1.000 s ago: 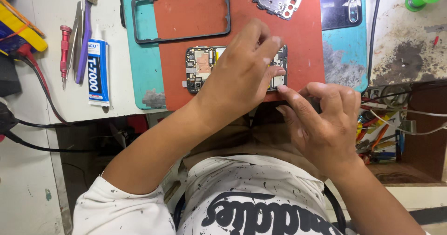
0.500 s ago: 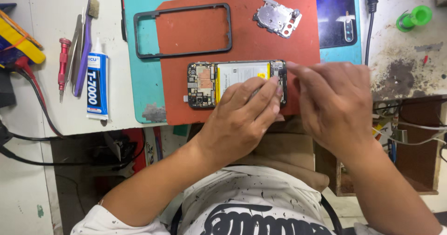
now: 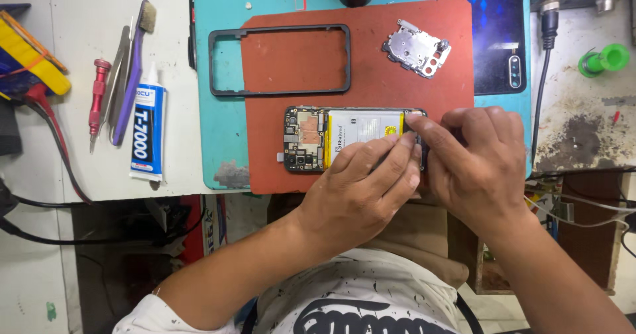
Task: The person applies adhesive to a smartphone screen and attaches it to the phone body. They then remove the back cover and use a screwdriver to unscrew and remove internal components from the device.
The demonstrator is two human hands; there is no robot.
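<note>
Back cover and frame already off: opened phone (image 3: 354, 139) flat on red mat (image 3: 411, 95), pinned under left hand (image 3: 361, 191). Right hand (image 3: 474, 165) grip pinched together at phone's right end. Black frame (image 3: 279, 60), metal shield (image 3: 417, 48) beyond grip; reassembly left.

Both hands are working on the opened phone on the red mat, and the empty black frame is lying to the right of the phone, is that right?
Not quite. In the head view the black frame lies above the opened phone, farther from the person, not to its right. Both hands, left and right, are on the phone, on the red mat.
</note>
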